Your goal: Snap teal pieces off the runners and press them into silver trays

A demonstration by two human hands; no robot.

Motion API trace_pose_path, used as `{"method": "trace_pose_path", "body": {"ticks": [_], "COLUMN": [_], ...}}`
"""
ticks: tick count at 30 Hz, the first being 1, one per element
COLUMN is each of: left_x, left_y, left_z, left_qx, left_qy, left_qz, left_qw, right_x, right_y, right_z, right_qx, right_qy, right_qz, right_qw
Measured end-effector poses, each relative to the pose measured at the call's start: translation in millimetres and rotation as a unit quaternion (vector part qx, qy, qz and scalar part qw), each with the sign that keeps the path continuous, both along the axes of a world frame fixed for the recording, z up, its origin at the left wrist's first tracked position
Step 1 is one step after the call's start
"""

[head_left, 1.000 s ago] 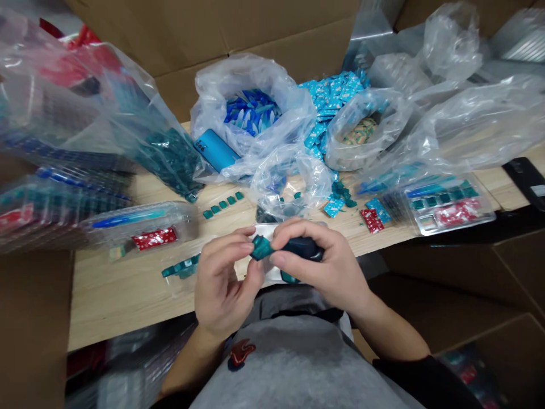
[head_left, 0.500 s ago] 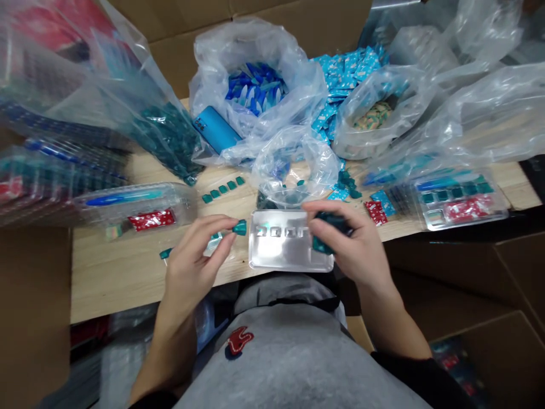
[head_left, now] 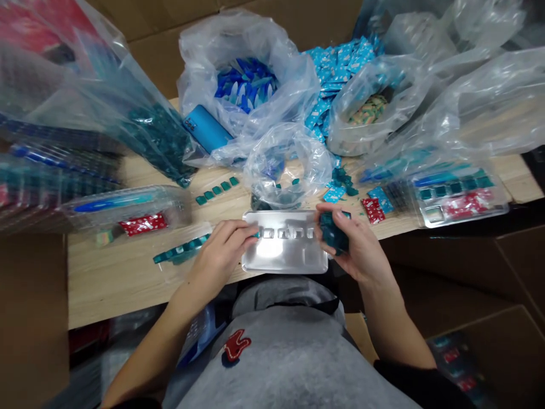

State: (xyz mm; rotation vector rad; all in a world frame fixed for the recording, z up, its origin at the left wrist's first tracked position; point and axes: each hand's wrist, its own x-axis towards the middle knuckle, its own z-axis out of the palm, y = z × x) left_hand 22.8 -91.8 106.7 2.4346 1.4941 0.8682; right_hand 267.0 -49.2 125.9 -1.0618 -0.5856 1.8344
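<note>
A shiny silver tray (head_left: 272, 258) with a row of small square wells lies in front of me. At its left end my left hand (head_left: 227, 244) pinches a small teal piece (head_left: 256, 233) over the leftmost well; whether the piece rests in it I cannot tell. My right hand (head_left: 361, 244) is curled around a clump of teal pieces (head_left: 334, 232) at the tray's right edge. Left of my left hand, a row of teal pieces (head_left: 181, 250) lies on the table, partly on clear plastic. Several more teal squares (head_left: 217, 190) sit in a slanted line behind it.
Behind the tray stands a small clear bag (head_left: 289, 165). Farther back are a bag of blue pieces (head_left: 247, 85), a blue phone (head_left: 208, 129) and light-blue packets (head_left: 336, 68). Filled trays stand at left (head_left: 123, 210) and right (head_left: 460, 199), near red packets (head_left: 373, 210).
My left hand has moved right with its teal piece, from beside the tray to its left well. My right hand has shifted slightly, turning its clump. The view has moved a little.
</note>
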Motion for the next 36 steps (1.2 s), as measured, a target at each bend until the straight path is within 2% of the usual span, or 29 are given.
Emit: {"method": "trace_pose_path", "body": {"ticks": [3,6,10,12,15,17,21,24,27,30,33,36], "left_x": [1.1,-3.4,-11.3,-9.0,6.9,21.6,38.3,35.6,31.5,32.5,32.6,24.4], "left_y": [-2.3,-4.7,-5.2,-4.5,-1.0,3.9,14.5,17.3,14.2,7.8,3.4,4.3], "left_z": [-6.3,-13.7,-17.5,-11.2,8.6,23.4,41.8,43.8,42.2,42.2,42.4,38.5], "left_qx": [-0.012,-0.034,-0.003,-0.037,-0.098,-0.093,-0.048,-0.041,-0.068,-0.088,-0.077,-0.084], "left_qy": [-0.016,-0.032,0.006,-0.010,-0.114,-0.159,-0.142,-0.185,-0.231,-0.236,-0.241,-0.253], "left_qz": [0.022,0.018,0.024,0.031,0.031,0.023,0.004,0.019,0.012,0.003,0.020,0.029], "left_qw": [1.000,0.999,1.000,0.999,0.988,0.983,0.989,0.982,0.970,0.968,0.967,0.963], "right_x": [-3.2,-7.4,-19.4,-26.5,-35.6,-39.3,-40.1,-38.7,-40.1,-43.4,-45.4,-42.0], "right_y": [4.5,6.4,4.3,1.8,-2.6,-5.4,-8.3,-8.3,-9.9,-14.1,-17.2,-16.3], "right_z": [4.7,6.9,6.6,6.2,6.3,6.9,8.4,9.0,11.0,16.2,20.7,18.4], "right_qx": [-0.034,-0.045,-0.055,-0.050,-0.028,0.005,0.083,0.095,0.108,0.131,0.174,0.210], "right_qy": [0.069,0.093,0.124,0.136,0.117,0.086,0.032,0.037,0.042,-0.011,-0.082,-0.124], "right_qz": [0.002,0.028,0.059,0.074,0.083,0.076,0.052,0.063,0.082,0.082,0.077,0.058], "right_qw": [0.997,0.994,0.989,0.987,0.989,0.993,0.995,0.993,0.990,0.988,0.978,0.968]}}
